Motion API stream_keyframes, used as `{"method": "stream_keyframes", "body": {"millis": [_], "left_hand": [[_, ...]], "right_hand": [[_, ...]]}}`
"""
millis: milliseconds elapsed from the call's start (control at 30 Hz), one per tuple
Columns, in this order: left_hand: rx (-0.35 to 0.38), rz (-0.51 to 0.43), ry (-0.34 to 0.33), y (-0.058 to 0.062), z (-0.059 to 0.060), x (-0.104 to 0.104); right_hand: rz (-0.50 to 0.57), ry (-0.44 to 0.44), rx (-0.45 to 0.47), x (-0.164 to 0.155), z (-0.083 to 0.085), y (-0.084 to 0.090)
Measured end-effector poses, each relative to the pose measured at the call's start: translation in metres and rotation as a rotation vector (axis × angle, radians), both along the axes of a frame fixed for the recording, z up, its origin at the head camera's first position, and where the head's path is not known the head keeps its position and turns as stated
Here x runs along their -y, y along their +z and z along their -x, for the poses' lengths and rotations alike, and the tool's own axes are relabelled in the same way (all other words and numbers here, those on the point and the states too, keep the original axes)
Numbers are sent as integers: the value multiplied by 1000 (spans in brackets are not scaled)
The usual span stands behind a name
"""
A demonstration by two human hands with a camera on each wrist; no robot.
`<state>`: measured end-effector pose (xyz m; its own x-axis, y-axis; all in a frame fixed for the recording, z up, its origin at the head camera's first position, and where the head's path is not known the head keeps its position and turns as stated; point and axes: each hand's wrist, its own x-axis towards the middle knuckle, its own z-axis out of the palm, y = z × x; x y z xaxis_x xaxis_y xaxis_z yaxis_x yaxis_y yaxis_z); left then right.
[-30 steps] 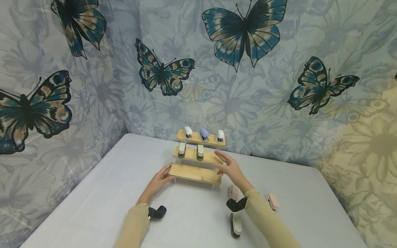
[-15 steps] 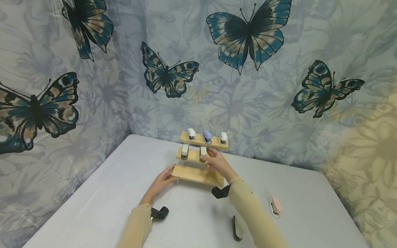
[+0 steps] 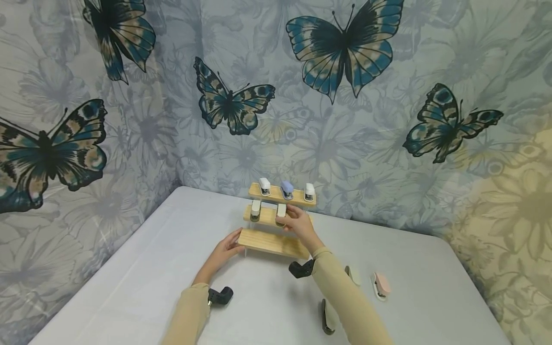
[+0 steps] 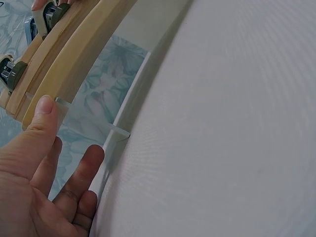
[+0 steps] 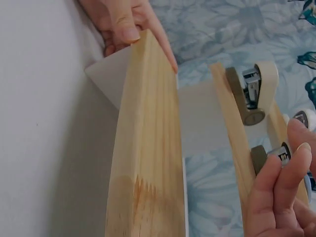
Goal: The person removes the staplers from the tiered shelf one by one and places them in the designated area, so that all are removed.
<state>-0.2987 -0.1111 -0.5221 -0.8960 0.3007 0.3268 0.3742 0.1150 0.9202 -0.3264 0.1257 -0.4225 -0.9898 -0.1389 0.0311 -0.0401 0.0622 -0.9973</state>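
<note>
Staplers sit on a small wooden step shelf [image 3: 276,242] at the far side of the white table [image 3: 129,287]. The right hand [image 3: 297,225] is up at the middle step, fingers pinching the beige stapler [image 3: 281,212], which stands just left of that hand, pointing near to far. The left hand [image 3: 226,249] rests flat against the left end of the lowest step, fingers straight

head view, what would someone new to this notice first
The big blue butterflies on the backdrop fill the wall behind the table. At the table's far middle stands a three-step wooden rack with small staplers on its upper two steps. The right hand pinches a stapler on the middle step, and the left hand holds the bottom step's left end.
</note>
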Motion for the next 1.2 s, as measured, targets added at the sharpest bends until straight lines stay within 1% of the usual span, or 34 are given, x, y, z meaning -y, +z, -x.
{"method": "stream_keyframes", "body": {"millis": [67,133,267,400,467,533,600,667,767,833,933,967,1000,1067,1133,1200], "left_hand": [[-23,-8,-12,0,0,0],[-14,-10,-20,0,0,0],[54,7,4,0,0,-1],[83,10,14,0,-1,-2],[95,5,19,1,-1,-3],[92,2,22,1,-2,-3],[90,3,30,1,-2,-3],[92,8,36,1,-2,-3],[91,16,33,1,-2,-3],[100,14,33,1,-2,-3],[96,15,34,1,-2,-2],[93,19,36,1,-2,-2],[86,23,34,1,-2,-2],[80,31,34,2,-2,-1],[79,34,36,2,-2,-1],[88,27,36,2,-2,-2]], "right_hand": [[10,-36,-14,0,6,-9],[33,-62,-21,-1,12,-17],[69,-99,-46,0,18,-27],[43,-155,-65,-1,17,-30],[27,-162,-83,-2,13,-28],[14,-168,-94,-4,10,-27],[4,-152,-103,-6,6,-24],[-16,-156,-94,-8,4,-26],[-29,-138,-85,-11,-4,-22],[-12,-133,-87,-13,-7,-21],[43,-125,-97,-13,-19,-9],[56,-124,-91,-13,-22,-6],[92,-106,-101,-15,-23,-6],[112,-110,-76,-15,-31,1],[124,-106,-57,-18,-35,0],[121,-119,-43,-22,-34,-7]]}}
